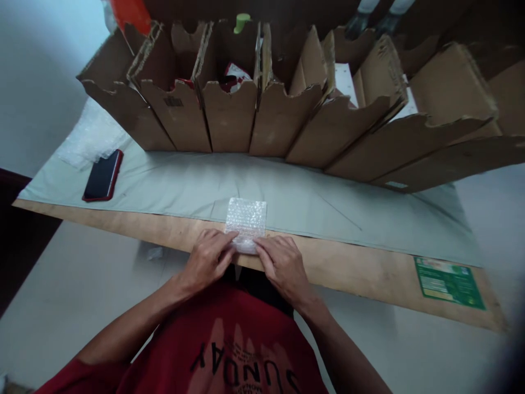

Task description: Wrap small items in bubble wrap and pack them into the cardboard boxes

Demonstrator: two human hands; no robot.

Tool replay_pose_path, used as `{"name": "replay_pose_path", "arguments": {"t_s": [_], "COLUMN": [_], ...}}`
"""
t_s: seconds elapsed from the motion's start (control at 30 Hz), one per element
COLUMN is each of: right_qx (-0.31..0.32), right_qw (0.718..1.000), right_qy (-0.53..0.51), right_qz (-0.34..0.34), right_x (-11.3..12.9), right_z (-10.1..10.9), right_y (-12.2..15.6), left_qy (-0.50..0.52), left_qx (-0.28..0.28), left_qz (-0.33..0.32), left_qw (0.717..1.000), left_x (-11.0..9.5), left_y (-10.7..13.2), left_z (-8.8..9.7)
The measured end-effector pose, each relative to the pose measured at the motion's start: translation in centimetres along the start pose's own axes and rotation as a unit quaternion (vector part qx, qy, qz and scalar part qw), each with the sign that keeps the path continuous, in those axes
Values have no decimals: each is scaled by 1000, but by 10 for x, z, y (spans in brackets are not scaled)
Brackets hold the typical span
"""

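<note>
Bubble wrap (246,216) lies on the near edge of the table (348,265); my left hand (208,253) and right hand (284,261) grip it.

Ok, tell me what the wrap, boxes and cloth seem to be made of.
Wrap: clear, shiny plastic, apparently; small bubbles show. Boxes: matt brown cardboard, by their rough cut edges. Cloth: pale, dull fabric, probably, as it creases; fibre unclear.

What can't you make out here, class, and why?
In the head view:
Lower insides of cardboard boxes: hidden by front walls.
Small print on green label: blurred.
Top of orange object: cut off by picture's upper edge.
Parts of bubble wrap: covered by left hand and right hand.
</note>
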State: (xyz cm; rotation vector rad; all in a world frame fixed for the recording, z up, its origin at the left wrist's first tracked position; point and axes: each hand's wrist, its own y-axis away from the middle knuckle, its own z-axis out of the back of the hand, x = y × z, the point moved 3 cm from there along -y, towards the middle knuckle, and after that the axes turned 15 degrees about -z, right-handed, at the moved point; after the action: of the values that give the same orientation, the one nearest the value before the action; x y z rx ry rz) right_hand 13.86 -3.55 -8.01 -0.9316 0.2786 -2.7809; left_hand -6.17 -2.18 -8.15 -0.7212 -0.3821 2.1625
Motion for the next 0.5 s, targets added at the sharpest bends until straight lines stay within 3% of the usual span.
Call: {"name": "replay_pose_path", "arguments": {"t_s": [0.13,0.3,0.4,0.5], "right_qx": [-74,1,20,40], "right_qw": [997,993,995,999], "right_qy": [35,96,77,19], "right_qz": [2,71,62,26], "right_x": [1,2,0,-1], "right_z": [5,-5,-8,-6], "right_y": [-2,-7,-15,-19], "left_qy": [-4,-41,-40,38], "left_qx": [14,2,-31,-88], "left_qz": [47,57,61,140], "left_qw": [999,998,997,986], "left_x": [13,20,17,11], "left_y": [-11,-14,-9,2], "left_z": [-7,-10,-4,9]}}
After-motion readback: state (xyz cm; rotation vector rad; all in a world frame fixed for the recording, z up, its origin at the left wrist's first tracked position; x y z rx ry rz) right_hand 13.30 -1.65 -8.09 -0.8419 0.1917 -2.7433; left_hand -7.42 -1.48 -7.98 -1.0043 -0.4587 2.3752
